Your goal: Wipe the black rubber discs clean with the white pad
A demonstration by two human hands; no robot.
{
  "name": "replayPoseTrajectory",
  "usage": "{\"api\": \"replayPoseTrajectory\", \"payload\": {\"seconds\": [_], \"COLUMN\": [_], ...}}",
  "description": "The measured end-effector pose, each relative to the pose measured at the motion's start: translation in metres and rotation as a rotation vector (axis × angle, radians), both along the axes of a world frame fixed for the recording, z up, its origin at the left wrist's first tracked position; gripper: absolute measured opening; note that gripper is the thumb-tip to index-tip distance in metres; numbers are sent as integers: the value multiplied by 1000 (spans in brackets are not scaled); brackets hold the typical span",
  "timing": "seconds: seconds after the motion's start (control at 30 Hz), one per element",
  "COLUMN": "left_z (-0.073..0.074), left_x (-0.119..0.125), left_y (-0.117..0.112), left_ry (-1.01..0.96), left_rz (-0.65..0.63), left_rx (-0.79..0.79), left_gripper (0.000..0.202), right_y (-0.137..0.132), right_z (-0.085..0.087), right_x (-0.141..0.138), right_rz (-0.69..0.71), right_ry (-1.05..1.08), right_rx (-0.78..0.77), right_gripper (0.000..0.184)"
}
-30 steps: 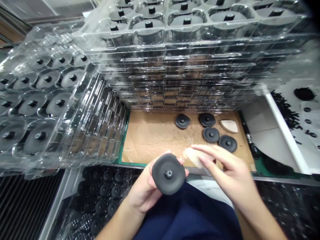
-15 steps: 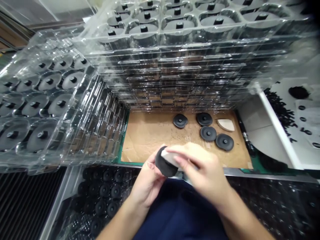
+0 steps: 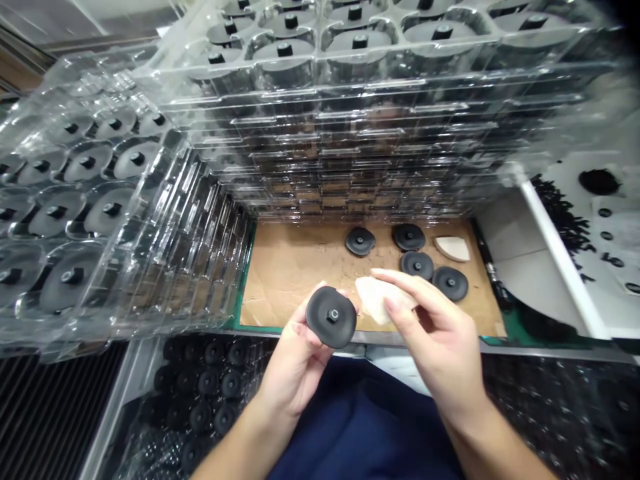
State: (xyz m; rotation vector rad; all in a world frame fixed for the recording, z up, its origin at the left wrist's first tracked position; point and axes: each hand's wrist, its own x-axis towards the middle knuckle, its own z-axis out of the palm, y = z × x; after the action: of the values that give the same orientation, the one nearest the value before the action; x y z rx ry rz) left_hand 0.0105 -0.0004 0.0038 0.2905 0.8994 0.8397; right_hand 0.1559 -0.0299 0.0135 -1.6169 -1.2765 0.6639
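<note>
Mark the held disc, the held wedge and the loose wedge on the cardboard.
Held disc (image 3: 333, 315): head view, on its raised centre.
Held wedge (image 3: 374, 297): head view, on its pale face.
Loose wedge (image 3: 453, 248): head view, on its pale top.

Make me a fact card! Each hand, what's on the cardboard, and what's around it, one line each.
Left hand: holds a black disc, stub facing the camera
Right hand: holds a pale wedge near that disc
On the cardboard: four black discs and another wedge
Behind: clear tray stack, knobbed discs in its top
Left side: second tray stack
Right side: small black parts in a pile
</note>
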Motion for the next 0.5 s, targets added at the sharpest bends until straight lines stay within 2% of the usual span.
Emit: {"api": "replayPoseTrajectory", "payload": {"seconds": [0.07,0.1,0.17,0.23,0.3,0.37,0.4,0.43,0.5], "left_z": [0,0,-2,-3,-3,0,2,3,6], "left_x": [-1,-2,-5,-5,-2,2,2,1,-3], "left_y": [0,0,0,-2,-3,-4,-3,-3,-1], "left_ry": [-28,-43,-59,-39,-19,-20,-29,-41,-60], "left_rz": [-33,-50,-59,-55,-79,-119,-127,-123,-108], "left_rx": [27,32,29,28,39,39,34,28,22], "left_gripper": [53,51,54,54,47,46,50,56,64], "right_y": [5,5,6,8,12,14,14,12,4], "right_z": [24,31,36,35,32,31,31,32,35], "right_x": [-12,-16,-21,-21,-22,-23,-23,-22,-16], "right_rz": [121,215,405,497,420,288,271,297,435], "right_ry": [-83,-109,-108,-97,-153,-221,-222,-197,-119], "right_rx": [221,280,240,121,106,187,225,251,240], "right_gripper": [24,24,23,20,20,23,25,25,23]}}
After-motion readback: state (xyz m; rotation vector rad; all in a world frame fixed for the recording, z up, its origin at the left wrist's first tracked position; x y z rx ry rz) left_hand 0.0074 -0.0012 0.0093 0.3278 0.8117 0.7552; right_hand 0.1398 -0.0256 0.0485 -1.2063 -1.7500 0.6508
